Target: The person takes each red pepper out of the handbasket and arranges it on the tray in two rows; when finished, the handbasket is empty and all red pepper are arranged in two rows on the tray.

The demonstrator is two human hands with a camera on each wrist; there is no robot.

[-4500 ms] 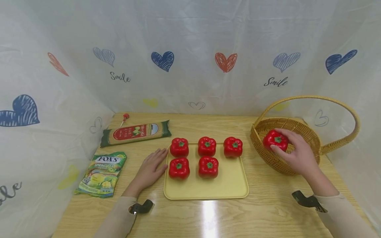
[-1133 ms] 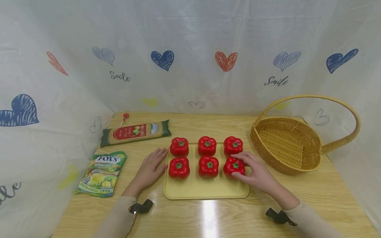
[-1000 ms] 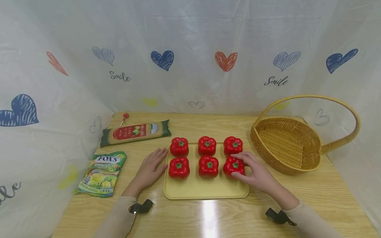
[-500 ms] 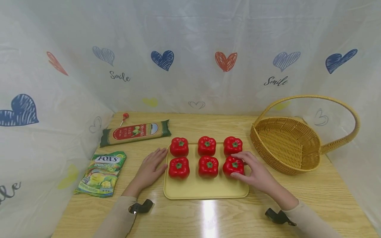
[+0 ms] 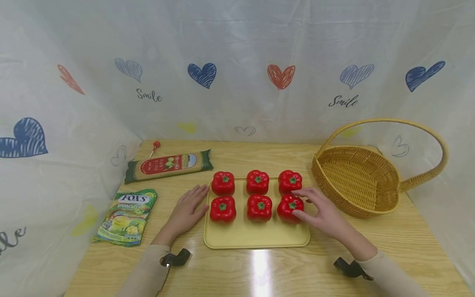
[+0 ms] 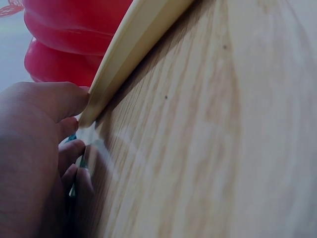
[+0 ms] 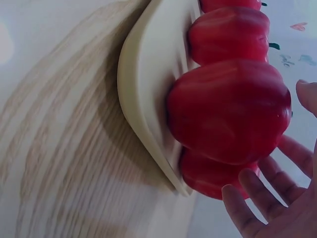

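Red bell peppers stand stem up in two rows of three on a yellow tray point(image 5: 256, 239). My right hand point(image 5: 324, 212) is beside the front right pepper point(image 5: 288, 209), fingers and thumb spread apart around its right side. In the right wrist view, that pepper point(image 7: 228, 111) sits on the tray and a gap shows between it and the thumb point(image 7: 308, 94). My left hand point(image 5: 188, 211) lies on the table at the tray's left side, holding nothing. Its thumb point(image 6: 69, 99) is right at the tray rim in the left wrist view.
A wicker basket point(image 5: 323, 181) with a tall handle stands right of the tray, nothing inside. To the left lie a long Olivoilà packet point(image 5: 168, 166), a green FOX'S candy bag point(image 5: 128, 218) and a red lollipop point(image 5: 156, 144). A white curtain with hearts point(image 5: 237, 49) encloses the table.
Earlier my right hand held a pepper over the basket, then set it down at the tray's front right. Since half a second ago its fingers have loosened and drawn slightly right. Left hand unmoved.
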